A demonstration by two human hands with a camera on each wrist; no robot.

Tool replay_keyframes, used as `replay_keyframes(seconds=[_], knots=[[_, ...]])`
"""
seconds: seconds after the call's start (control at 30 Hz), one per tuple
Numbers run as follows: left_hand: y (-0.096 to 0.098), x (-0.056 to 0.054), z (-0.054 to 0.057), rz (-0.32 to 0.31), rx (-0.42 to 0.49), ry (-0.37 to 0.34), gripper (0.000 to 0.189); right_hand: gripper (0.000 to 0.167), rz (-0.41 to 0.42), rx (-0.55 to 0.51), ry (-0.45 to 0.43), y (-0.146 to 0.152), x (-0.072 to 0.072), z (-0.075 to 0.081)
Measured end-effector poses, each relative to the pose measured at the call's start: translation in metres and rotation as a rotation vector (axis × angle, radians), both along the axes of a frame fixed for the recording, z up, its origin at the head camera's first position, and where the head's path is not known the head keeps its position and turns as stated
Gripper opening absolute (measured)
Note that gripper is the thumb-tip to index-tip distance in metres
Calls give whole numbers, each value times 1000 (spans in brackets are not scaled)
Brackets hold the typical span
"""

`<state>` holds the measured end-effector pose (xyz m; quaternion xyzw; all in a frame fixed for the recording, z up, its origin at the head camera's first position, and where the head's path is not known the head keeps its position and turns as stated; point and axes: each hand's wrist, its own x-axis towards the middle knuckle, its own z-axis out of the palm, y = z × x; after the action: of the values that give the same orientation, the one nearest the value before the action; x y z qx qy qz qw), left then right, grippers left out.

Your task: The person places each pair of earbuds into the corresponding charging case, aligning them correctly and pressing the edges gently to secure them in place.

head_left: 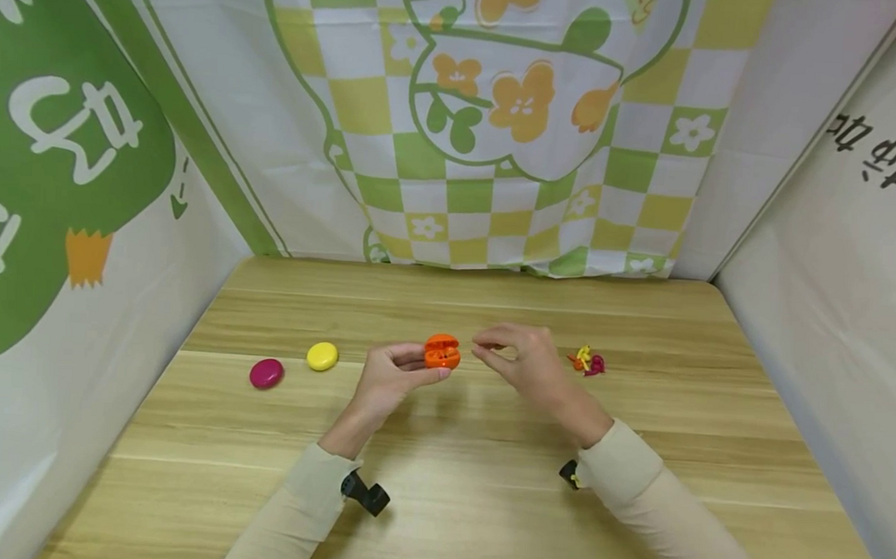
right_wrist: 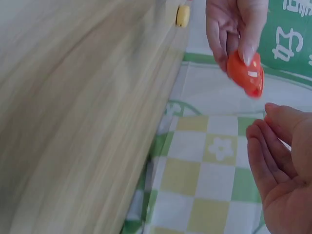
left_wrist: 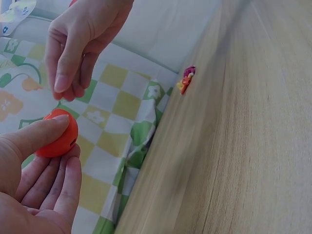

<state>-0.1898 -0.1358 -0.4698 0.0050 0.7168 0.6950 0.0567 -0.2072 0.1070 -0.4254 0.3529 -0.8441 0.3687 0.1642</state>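
Note:
Held between thumb and fingers, a round orange case [head_left: 442, 361] is in my left hand [head_left: 387, 381], above the table. Its two halves stand partly apart like a clamshell, and small orange bits show inside. The left wrist view shows the thumb pressing on top of the case and the fingers under it. Just to the right, my right hand [head_left: 530, 362] hovers with thumb and fingertips close together. A small gap shows between them, with nothing visible in it. In the right wrist view its fingers [right_wrist: 268, 146] are loosely bent, apart from the orange case.
A yellow round case [head_left: 322, 356] and a magenta round case [head_left: 267, 374] lie on the wooden table [head_left: 483, 498], left of my hands. Beyond the right hand sits a small pile of yellow, orange and magenta pieces [head_left: 587, 361]. A checked curtain [head_left: 525, 224] hangs behind.

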Motion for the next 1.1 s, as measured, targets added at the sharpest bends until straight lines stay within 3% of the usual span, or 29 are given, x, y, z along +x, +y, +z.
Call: replay_keyframes(seconds=[0.27,0.57,0.73,1.1], knots=[[-1,1,-1,15,8,-14,40,16,-73,65,-139,45,-8,11],[-1,0,-1,17,-2,-18,41,23,-137,223,-298,101,-20,20],[-1,1,-1,13,-4,-16,41,24,-133,299,-298,120,-24,14],[-1,1,1,24,-5,-36,40,26,-97,477,-239,135,-28,-15]])
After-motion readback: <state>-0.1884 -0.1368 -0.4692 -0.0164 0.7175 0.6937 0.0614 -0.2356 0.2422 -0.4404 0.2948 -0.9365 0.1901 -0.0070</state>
